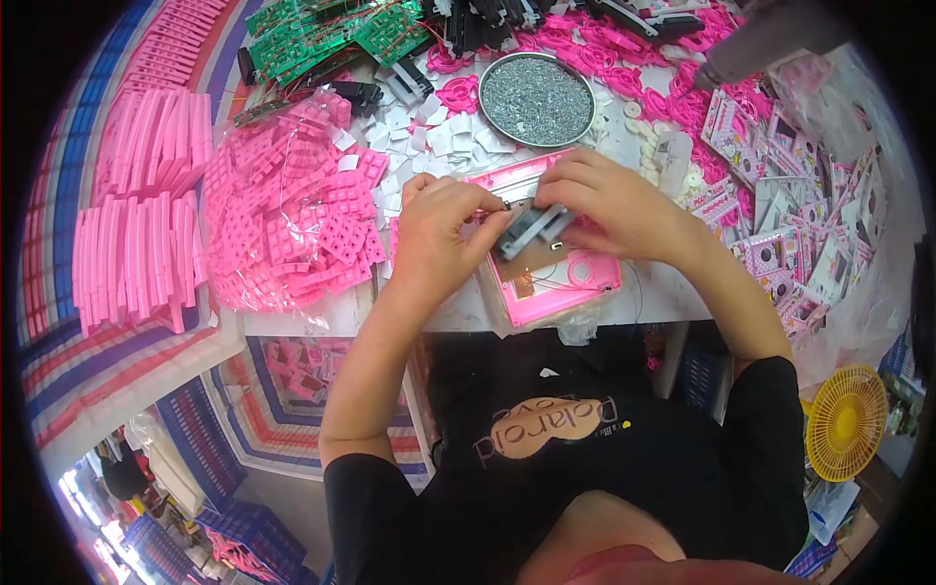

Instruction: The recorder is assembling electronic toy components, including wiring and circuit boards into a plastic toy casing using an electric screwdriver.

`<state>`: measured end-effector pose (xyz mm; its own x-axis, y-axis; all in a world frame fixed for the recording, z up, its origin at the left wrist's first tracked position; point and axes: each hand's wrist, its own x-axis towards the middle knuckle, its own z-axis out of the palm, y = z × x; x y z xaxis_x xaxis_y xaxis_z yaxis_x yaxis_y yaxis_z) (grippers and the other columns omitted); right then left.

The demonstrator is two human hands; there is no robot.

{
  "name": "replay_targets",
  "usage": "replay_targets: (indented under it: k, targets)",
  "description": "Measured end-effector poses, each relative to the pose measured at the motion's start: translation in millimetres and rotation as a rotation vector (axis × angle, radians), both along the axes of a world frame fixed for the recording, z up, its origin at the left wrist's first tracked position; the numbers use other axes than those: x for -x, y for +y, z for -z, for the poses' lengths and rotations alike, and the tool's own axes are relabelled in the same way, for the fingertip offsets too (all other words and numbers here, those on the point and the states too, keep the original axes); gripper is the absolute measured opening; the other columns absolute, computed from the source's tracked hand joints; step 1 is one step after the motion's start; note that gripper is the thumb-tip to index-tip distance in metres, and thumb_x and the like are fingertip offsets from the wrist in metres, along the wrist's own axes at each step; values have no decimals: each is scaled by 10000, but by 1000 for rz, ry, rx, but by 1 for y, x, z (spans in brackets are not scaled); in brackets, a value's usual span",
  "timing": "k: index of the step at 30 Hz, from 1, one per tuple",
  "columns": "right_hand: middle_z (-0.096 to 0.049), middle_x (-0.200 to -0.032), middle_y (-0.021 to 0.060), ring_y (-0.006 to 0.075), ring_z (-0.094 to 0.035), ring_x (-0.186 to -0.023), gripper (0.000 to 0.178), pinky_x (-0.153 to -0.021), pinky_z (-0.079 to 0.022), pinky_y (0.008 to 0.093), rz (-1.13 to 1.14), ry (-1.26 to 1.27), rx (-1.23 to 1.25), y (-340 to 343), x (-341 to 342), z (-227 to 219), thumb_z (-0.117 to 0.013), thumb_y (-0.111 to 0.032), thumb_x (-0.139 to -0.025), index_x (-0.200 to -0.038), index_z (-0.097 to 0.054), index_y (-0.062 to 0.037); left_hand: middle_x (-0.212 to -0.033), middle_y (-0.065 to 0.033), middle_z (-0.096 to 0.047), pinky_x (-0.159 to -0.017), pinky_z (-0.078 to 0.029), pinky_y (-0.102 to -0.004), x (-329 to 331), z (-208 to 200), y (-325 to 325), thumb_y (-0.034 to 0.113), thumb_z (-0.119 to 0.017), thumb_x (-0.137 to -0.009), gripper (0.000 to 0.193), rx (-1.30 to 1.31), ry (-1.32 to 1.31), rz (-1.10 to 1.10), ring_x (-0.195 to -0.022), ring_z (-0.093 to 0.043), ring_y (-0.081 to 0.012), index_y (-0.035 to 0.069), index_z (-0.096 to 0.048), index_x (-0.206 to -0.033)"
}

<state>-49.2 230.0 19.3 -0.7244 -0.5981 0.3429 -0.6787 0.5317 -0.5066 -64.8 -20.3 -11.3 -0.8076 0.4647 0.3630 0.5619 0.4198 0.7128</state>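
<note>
A pink rectangular plastic casing (534, 310) lies on the table in front of me, with thin wires and a brown board (531, 263) inside it. Over it, tilted, is a grey and black plastic part (534, 232). My right hand (614, 207) is closed on this part, its fingers over the upper right end. At the left side of the part, my left hand (439, 232) has thumb and forefinger in a pinch; what lies between the fingertips is too small to tell. Crumpled clear plastic (577, 332) shows under the casing's near edge.
A round tray of small screws (538, 97) stands beyond my hands. Pink keypads (283, 224) in a clear bag and stacked pink strips (136, 258) are left. Green circuit boards (322, 44) lie far left, printed cards (780, 249) right. A grey tool (770, 49) hangs far right.
</note>
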Motion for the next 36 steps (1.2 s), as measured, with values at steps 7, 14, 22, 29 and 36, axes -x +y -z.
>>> replay_targets:
  k: [7,14,22,29,36]
  targets:
    - [-644,-1091,82,318,-575,-1038,231,-850,-494,432,211,197,-276,-12,9,0,-751,-98,-768,-984,-677,-66,-781,-46,-685,-751,-458,-321,5,3,-5,101,-798,-784,109,11,-119,-34,-708,-595,-177,49,-719,-838]
    - [-645,-1146,136,347,-583,-1115,422,-912,-500,437,169,-733,-91,-2,-8,-13,-740,-138,-824,-1233,-649,-97,-786,-41,-681,-751,-464,-335,14,0,-8,100,-797,-778,110,53,59,85,-709,-602,-202,73,-721,-852]
    - [-631,-1096,120,356,-564,-1030,490,-908,-476,446,18,-113,39,0,-3,5,-765,-223,-809,-1237,-590,-58,-752,-49,-652,-771,-463,-392,23,-10,-3,157,-794,-750,140,139,124,227,-756,-624,-263,110,-673,-803]
    - [-616,-1101,81,314,-548,-1047,393,-879,-502,401,-18,-22,-26,-3,-7,18,-753,-132,-801,-1175,-638,-99,-751,-71,-635,-743,-475,-413,20,-25,9,96,-734,-779,121,505,299,306,-759,-627,-283,86,-647,-863]
    - [-609,-1117,78,327,-539,-1063,341,-908,-494,418,9,-10,4,-6,-15,20,-736,-73,-775,-1105,-653,-92,-813,-95,-666,-710,-493,-422,-15,-21,4,75,-678,-854,132,375,202,187,-758,-643,-289,70,-674,-986]
